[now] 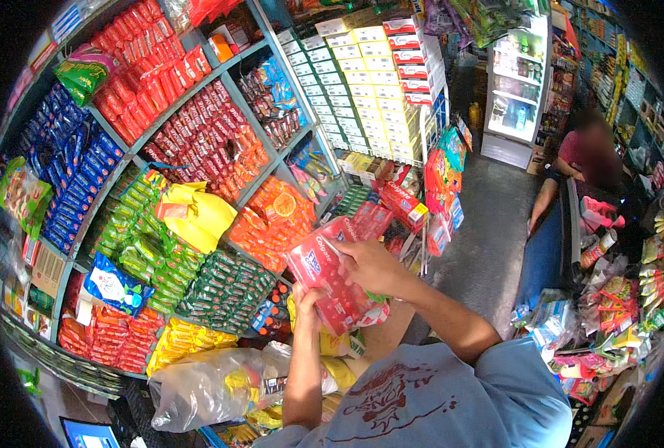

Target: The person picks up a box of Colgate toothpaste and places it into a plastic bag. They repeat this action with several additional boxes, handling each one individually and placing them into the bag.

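A red Colgate toothpaste pack (332, 285), seemingly in clear plastic film, is tilted in front of my chest. My left hand (309, 308) grips its lower left edge, thumb on the front face. My right hand (374, 266) is on its upper right side, the index finger stretched across the printed top; the other fingers curl at the edge. Just beyond the pack, red toothpaste cartons (402, 199) lie at the end of the shelving. Orange sachets (276, 218) fill the compartment to the left of the pack. The pack's underside is hidden.
Slanted blue-grey compartments (220, 70) hold many coloured sachets. A yellow bag (197, 215) rests over the green ones. Boxes (365, 84) stand stacked on a wire rack. A clear plastic bag (208, 386) lies low left. A person (584, 145) sits at right, near a glass-door fridge (514, 84).
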`<state>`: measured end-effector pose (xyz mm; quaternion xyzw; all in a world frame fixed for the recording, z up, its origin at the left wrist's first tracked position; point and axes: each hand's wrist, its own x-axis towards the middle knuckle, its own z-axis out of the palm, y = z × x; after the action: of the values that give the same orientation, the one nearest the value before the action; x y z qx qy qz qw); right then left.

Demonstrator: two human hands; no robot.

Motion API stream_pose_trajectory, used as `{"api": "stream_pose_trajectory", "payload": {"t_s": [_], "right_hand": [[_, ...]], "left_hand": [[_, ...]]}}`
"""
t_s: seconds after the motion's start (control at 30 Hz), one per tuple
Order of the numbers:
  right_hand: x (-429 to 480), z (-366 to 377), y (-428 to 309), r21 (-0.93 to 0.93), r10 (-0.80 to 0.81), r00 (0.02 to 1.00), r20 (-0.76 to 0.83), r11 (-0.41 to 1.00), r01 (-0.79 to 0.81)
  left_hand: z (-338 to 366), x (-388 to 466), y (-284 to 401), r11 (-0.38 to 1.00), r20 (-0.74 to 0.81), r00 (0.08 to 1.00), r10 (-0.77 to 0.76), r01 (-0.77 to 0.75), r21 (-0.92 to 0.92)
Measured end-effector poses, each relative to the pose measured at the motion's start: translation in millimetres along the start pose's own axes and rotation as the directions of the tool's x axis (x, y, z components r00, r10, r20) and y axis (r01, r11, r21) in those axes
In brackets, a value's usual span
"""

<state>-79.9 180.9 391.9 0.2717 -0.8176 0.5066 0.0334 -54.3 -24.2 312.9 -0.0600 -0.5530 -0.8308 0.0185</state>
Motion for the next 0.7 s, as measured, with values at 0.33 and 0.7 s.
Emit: {"api": "stream_pose_trajectory", "payload": {"t_s": [0.33, 0.7], "right_hand": [[-24, 17, -13, -0.406, 0.082, 0.995, -0.052, 0.909, -0.096], [-136, 53, 67, -0.520, 0.327, 0.819, 0.471, 0.853, -0.042]], "left_hand": [[17, 32, 30, 0.994, 0.000, 0.995, 0.103, -0.103, -0.035], [-3, 62, 56, 0.931, -0.137, 0.990, 0.035, -0.082, -0.356]]}}
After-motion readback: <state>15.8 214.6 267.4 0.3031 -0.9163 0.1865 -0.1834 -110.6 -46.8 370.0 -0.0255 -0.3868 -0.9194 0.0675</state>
